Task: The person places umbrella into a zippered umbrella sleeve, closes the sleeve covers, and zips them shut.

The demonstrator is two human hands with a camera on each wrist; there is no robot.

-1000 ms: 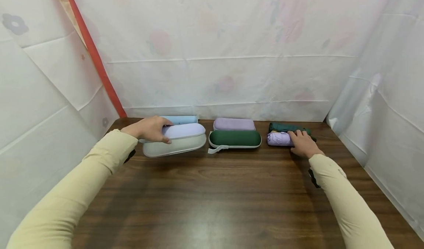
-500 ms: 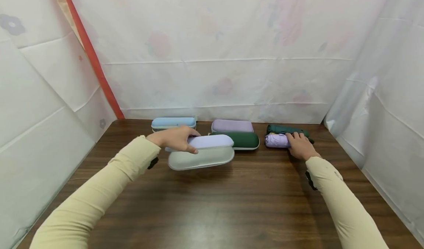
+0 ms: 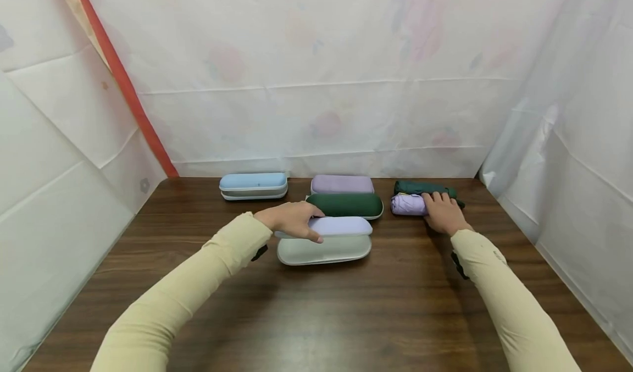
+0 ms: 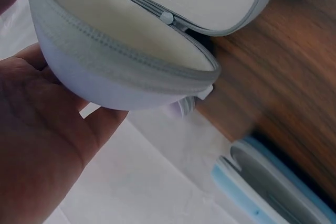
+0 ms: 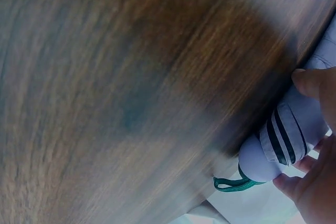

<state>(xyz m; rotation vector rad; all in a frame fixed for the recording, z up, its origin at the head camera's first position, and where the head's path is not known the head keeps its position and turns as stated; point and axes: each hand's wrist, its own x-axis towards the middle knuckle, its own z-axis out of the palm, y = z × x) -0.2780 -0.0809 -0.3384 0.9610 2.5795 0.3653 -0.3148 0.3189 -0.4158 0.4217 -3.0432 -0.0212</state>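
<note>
Left hand (image 3: 294, 220): my thumb is on the near side and my fingers on the far side, pinching the upper half of a long, rounded, pale lavender hard case (image 3: 346, 226) by its left end.
Lavender case: it gapes towards me, its off-white lining and grey zip edge (image 4: 131, 56) showing; it is just in front of the dark green case, out from the back edge of the brown wood-grain desk (image 3: 376, 306). Whether its lower half touches the desk I cannot tell.
Right hand (image 3: 444, 212): well apart from my left, thumb and fingers clamped round the right part of a lilac fabric roll (image 3: 409, 204).
Lilac roll: it lies near the desk's back right corner, with dark stripes on a band near its rounded end; a green cord loop (image 5: 231, 184) shows beside that end.
Back edge, right: a dark green fabric roll (image 3: 425, 188) lies just behind the lilac one.
Back edge, middle: a mauve hard case (image 3: 342, 183), with a long, rounded, dark green hard case (image 3: 344, 205) with pale trim just before it.
Back edge, left: a sky-blue hard case (image 3: 253, 182), partly open.
Sleeves: cream on my left arm (image 3: 173, 284) and right arm (image 3: 499, 289).
</note>
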